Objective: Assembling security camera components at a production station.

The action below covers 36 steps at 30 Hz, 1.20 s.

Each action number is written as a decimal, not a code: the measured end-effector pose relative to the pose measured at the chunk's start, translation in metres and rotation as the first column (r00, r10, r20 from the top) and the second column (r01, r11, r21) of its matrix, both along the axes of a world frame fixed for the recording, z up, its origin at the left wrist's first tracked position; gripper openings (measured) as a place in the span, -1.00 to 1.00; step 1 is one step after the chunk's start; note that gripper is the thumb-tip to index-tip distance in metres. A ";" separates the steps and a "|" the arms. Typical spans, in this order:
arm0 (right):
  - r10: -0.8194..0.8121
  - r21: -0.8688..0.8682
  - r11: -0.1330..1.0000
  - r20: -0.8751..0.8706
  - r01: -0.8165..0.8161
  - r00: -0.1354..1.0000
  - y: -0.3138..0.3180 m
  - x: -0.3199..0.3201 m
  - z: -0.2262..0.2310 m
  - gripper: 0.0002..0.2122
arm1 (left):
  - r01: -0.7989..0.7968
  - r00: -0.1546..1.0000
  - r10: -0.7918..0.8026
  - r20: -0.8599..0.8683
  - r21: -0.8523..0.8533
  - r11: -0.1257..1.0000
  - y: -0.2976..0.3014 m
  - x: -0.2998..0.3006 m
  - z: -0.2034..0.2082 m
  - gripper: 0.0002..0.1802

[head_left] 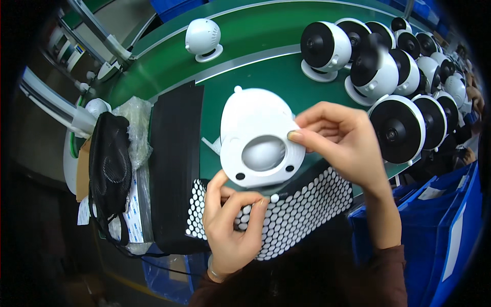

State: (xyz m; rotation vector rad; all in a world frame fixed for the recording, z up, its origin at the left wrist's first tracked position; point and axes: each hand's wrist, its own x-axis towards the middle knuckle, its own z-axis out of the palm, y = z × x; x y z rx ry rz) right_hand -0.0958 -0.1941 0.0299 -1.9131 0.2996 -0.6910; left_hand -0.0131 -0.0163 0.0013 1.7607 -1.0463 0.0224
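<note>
A white dome-shaped camera (250, 110) is held tilted, its ring-shaped base (232, 158) toward me. Two black round feet (240, 176) show on the near part of the base. My right hand (340, 138) pinches the base's right edge between thumb and fingers. Below it, my left hand (232, 220) has thumb and index finger closed at the upper edge of a sheet of white round pads (302, 215); its other fingers are near the base's lower left. One white pad (274, 197) sits at the sheet's edge beside those fingertips. Whether a loose pad is between the fingers is hidden.
Many black-and-white cameras (391, 128) crowd the right of the green bench, and one camera (203, 38) stands at the back. On the left lie a black board (176, 153), a black mesh pouch (110, 163) and bubble wrap (135, 128). Blue bins (419, 235) stand lower right.
</note>
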 end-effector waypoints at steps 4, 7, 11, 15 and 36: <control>-0.144 -0.233 0.960 0.058 0.153 0.988 0.005 0.000 0.004 -0.88 | -0.134 0.988 0.138 0.071 -0.065 0.989 0.004 -0.006 0.004 -0.94; -0.158 -0.418 0.887 0.124 0.196 0.980 0.017 -0.025 0.006 -0.81 | -0.106 0.991 0.111 0.073 -0.072 0.992 0.017 -0.001 0.009 -0.93; -0.002 -0.345 0.938 -0.046 -0.014 0.999 0.046 -0.043 0.009 -0.79 | -0.026 0.995 0.034 0.097 -0.078 0.997 0.019 -0.004 0.017 -0.88; 0.126 -0.230 0.962 -0.115 -0.150 0.985 0.036 -0.049 0.006 -0.79 | 0.085 0.993 -0.077 0.094 -0.076 0.993 0.011 -0.003 0.019 -0.88; -0.079 -0.371 0.923 0.087 0.106 0.993 0.050 -0.049 -0.014 -0.79 | 0.188 0.973 -0.190 0.133 0.032 0.982 -0.008 -0.006 0.022 -0.92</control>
